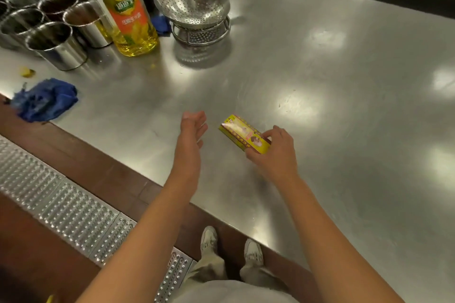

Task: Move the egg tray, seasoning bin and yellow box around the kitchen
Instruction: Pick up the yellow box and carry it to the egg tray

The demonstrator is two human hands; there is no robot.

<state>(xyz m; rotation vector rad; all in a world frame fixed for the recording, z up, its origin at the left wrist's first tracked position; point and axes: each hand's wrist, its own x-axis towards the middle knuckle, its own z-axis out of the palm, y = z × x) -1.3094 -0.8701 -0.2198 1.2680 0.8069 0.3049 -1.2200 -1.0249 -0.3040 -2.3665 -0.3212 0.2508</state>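
Observation:
A small yellow box [242,134] lies flat on the steel counter [320,81], near its front edge. My right hand [275,152] grips the box's near end, thumb on one side and fingers on the other. My left hand [193,130] hovers just left of the box with fingers straight and palm turned toward it, not touching it. Several steel seasoning cups [49,29] stand grouped at the back left. No egg tray is in view.
A large oil bottle [125,15] and a perforated steel strainer [194,7] on a ring stand at the back. A crumpled blue cloth [45,99] lies at the counter's left edge. A perforated metal floor grate [61,204] runs below.

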